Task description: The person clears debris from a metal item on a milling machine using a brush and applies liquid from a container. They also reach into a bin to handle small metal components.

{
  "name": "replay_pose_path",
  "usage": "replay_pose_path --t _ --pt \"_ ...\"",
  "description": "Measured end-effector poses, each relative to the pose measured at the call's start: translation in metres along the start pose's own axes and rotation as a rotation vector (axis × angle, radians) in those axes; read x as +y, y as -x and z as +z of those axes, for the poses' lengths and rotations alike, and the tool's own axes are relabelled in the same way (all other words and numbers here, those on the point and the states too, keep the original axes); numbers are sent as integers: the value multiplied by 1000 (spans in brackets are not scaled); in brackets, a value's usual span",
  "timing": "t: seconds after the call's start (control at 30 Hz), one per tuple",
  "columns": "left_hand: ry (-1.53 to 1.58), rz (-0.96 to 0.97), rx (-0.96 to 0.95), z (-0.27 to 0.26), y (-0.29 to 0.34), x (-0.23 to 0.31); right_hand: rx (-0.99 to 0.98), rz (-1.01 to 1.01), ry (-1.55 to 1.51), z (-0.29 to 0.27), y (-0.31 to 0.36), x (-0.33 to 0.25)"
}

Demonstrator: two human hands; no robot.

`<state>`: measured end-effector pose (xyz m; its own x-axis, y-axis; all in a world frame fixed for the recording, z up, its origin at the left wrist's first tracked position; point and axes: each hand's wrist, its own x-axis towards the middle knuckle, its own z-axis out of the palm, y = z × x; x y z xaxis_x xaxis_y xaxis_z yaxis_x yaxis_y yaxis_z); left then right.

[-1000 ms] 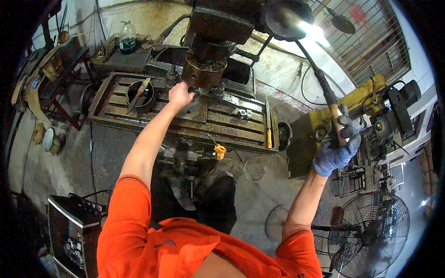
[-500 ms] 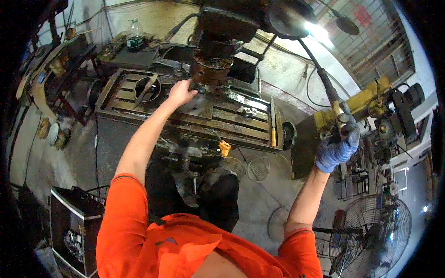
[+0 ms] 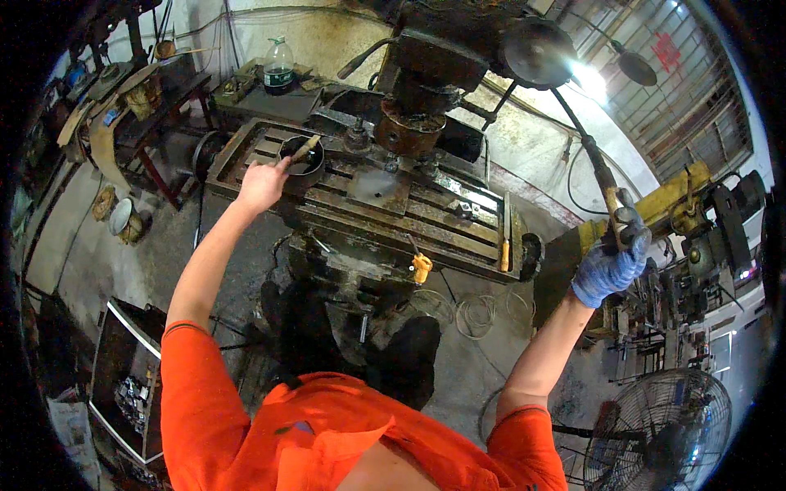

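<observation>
At the left end of a slotted machine table [image 3: 393,204], my bare left hand [image 3: 264,185] reaches a round dark pot [image 3: 309,174]. Its thumb and index finger close at the near end of a flat, brush-like stick [image 3: 305,148] slanting across the pot; the far end is pale, and the gripped end is largely hidden. Off to the right, my right hand [image 3: 610,266], in a blue-grey glove, is wrapped around the grip of a long lever [image 3: 602,173]. Above the table stands the machine's rusty spindle head [image 3: 409,129], with a flat plate below it.
A yellow-handled tool [image 3: 505,252] lies along the table's right end, beside a small metal block [image 3: 465,210]. An orange-yellow tool [image 3: 422,268] is at the front edge. A lit lamp [image 3: 585,78] shines above. A caged fan [image 3: 663,434] stands lower right, an open metal box [image 3: 135,385] lower left.
My left hand has moved left from beneath the spindle head to the stick at the pot. My right hand stays on the lever. The view has shifted, so the machine appears farther right.
</observation>
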<state>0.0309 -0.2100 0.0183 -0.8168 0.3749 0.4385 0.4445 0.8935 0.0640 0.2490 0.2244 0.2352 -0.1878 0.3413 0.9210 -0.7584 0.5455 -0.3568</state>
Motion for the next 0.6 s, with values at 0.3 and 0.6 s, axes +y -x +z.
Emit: replay_pose_path --t 0.3,0.6 --pt "-35 74 -32 -13 -14 1 30 127 -66 -1 -7 -7" --pt "6 73 -84 -40 -26 -4 9 72 -52 -7 -5 -1"
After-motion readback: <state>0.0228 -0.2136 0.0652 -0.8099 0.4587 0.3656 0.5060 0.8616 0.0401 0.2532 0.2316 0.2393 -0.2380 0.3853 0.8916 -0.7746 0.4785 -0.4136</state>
